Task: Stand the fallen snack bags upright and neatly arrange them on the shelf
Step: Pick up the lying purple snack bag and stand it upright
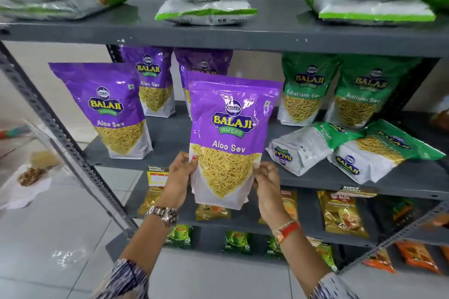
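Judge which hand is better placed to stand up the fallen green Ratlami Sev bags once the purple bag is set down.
Probably the right hand. It grips the purple Aloo Sev bag on the side nearer the two fallen green bags; the left hand would have to cross over.

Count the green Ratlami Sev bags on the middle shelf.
4. Two stand upright at the back; two lie fallen in front, one showing its back, one its front. More may hide behind.
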A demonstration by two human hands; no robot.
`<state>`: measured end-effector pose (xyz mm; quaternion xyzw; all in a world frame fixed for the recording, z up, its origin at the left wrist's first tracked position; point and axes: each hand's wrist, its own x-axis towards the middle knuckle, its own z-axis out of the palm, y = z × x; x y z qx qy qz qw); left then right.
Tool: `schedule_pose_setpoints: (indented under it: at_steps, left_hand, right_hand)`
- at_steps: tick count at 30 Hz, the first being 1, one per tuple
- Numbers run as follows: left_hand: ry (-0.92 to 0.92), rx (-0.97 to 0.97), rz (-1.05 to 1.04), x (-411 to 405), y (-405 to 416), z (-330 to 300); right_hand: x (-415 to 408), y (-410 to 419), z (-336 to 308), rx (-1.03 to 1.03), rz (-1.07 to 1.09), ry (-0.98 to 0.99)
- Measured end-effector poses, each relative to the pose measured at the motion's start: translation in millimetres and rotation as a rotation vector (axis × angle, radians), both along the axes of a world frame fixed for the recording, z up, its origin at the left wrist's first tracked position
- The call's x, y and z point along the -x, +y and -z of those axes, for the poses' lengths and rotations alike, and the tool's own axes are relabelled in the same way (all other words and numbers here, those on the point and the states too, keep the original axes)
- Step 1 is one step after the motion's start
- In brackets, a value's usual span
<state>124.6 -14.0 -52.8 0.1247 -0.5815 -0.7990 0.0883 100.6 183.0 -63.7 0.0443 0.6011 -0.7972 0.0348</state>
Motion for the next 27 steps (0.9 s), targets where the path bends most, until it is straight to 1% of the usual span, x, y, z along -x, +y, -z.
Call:
schedule_pose_setpoints:
  at_steps: [3,5,7,12,17,22,25,27]
  left_hand:
    - [-0.082,0.087,-0.112,19,-17,-2]
    - [-0.11,0.107,-0.154,34,-35,2]
    - [-0.107,0.083,-0.197,50,-52,6]
    - [-0.084,0.027,-0.31,86,-81,8]
    - [-0.056,-0.033,-0.376,100,-105,27]
    - [-0.04,-0.023,-0.41,104,-114,31]
    - [-0.049,0.011,-0.426,102,-119,40]
    - [-0.029,-0.005,-0.5,98,-114,38]
  right_hand:
    - [27,-24,-1,0.001,-0.058,0.043]
    - [46,-42,-3,-0.01,-0.086,0.082]
    - [65,-62,-5,-0.023,-0.115,0.124]
    - [97,-104,3,-0.009,-0.139,0.152]
    - [108,-127,21,0.002,-0.166,0.183]
    - [111,-139,21,0.023,-0.189,0.188]
    - [111,-142,24,-0.016,-0.208,0.197]
    - [108,-139,25,-0.061,-0.197,0.223]
